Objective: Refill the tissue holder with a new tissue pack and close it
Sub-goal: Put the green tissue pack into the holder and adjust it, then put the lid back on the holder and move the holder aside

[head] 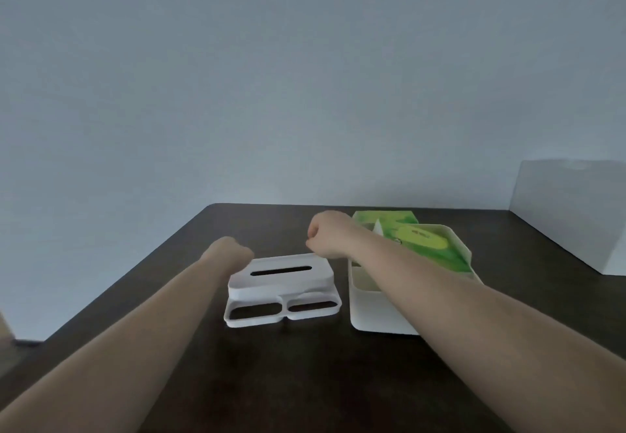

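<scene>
The white tissue holder lid [281, 281], with a dark slot on top and a two-hole frame at its near side, lies on the dark table [305, 381]. My left hand [230, 251] is curled on the lid's far left corner. My right hand [327, 236] is curled on its far right corner. The fingertips of both hands are hidden behind them. To the right stands the white holder base [372, 314], open on top, with a green tissue pack [426, 242] inside it. My right forearm crosses over the base.
A second green pack [386, 217] lies just behind the base. A pale box [572, 215] stands at the table's far right against the plain wall. The table's left edge runs diagonally from the far middle to the near left.
</scene>
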The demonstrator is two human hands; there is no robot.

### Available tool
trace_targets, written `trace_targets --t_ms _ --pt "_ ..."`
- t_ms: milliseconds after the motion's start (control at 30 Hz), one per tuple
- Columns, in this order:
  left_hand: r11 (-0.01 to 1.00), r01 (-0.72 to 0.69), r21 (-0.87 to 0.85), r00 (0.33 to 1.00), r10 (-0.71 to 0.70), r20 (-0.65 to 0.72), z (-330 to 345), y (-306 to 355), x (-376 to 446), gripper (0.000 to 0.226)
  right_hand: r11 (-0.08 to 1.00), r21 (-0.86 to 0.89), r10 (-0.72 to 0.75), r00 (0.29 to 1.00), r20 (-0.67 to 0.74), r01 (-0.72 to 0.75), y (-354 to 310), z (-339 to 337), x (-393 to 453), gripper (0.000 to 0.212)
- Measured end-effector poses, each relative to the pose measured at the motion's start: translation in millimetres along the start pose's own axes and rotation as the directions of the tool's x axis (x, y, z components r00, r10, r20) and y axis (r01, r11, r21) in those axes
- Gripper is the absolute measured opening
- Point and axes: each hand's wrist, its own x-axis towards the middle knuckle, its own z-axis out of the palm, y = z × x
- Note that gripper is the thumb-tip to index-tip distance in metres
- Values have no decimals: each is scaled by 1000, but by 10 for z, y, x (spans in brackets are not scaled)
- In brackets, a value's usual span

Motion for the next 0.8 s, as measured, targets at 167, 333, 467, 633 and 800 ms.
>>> trace_targets --t_ms 167,333,467,633,800 --pt "992 45 -115 999 -45 5 -10 -221 -68 6 990 -101 114 970 217 -93 -199 190 72 37" --pt "930 178 -321 983 -151 107 34 -393 51 5 973 -169 198 945 261 -157 -216 303 118 45" --pt "892 183 -414 980 -135 143 26 -387 40 16 972 -154 217 934 285 -179 -220 351 151 47" --pt "868 168 -468 985 -131 109 28 -329 -33 10 975 -85 221 940 259 -206 -205 314 143 42" --pt "878 141 -458 987 -160 -3 -84 -213 -96 17 978 40 197 971 136 -205 -211 167 158 40"
